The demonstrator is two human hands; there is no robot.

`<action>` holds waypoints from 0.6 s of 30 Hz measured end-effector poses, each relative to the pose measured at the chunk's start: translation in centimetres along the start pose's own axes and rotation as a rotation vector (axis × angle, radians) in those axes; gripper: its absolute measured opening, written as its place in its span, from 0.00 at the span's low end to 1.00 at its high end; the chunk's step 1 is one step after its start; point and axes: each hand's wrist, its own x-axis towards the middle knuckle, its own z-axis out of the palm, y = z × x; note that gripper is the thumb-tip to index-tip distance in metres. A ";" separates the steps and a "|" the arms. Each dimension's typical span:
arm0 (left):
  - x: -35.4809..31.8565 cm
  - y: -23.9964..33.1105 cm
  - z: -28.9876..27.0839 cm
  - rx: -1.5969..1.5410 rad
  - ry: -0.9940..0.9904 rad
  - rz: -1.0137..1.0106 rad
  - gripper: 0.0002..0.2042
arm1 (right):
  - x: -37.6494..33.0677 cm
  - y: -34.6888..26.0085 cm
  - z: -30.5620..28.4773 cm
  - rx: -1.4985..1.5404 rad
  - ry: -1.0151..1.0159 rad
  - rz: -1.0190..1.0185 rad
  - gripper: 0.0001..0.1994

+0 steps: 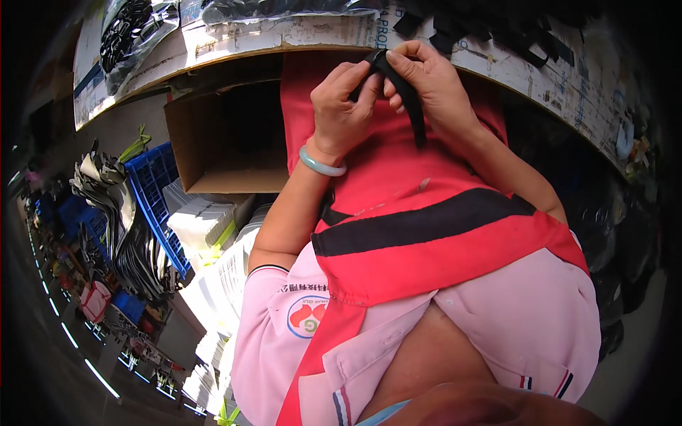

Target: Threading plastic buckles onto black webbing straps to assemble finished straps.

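A black strap [407, 92] is held up between my two hands, just off the table's near edge. My left hand [342, 99], with a pale bangle at its wrist, pinches one end, and its fingertips hide part of that end. The thumb and fingers of my right hand [428, 79] close on the strap's upper stretch. From there a loose, narrowing tail hangs down in front of my red apron [383, 167]. Whether a buckle or other fitting sits at the pinched end, I cannot make out.
Along the worn table [298, 35] lie bagged black parts [135, 32] at left and loose black straps [508, 35] at right. Below it stands a cardboard box [234, 181]. A blue crate [160, 202], bundled strips [124, 213] and white stacks [202, 224] are at my left.
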 end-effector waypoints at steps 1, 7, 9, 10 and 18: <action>0.1 0.1 -0.2 -0.005 -0.012 -0.009 0.08 | 0.2 -0.1 -0.2 -0.093 0.020 -0.005 0.14; -0.1 0.0 -1.8 -0.560 -0.124 -0.437 0.09 | 0.4 -1.4 -1.8 -0.162 -0.096 0.091 0.12; -0.1 0.1 -2.3 -0.993 -0.109 -0.951 0.10 | 0.5 -0.9 -1.9 -0.274 -0.109 0.049 0.11; -0.1 0.0 -1.9 -0.996 -0.111 -0.953 0.10 | 0.6 -0.7 -2.3 -0.388 -0.115 0.002 0.10; 0.3 1.2 -1.0 -0.659 0.029 -0.755 0.10 | -1.8 -2.0 0.0 -0.521 -0.026 -0.324 0.06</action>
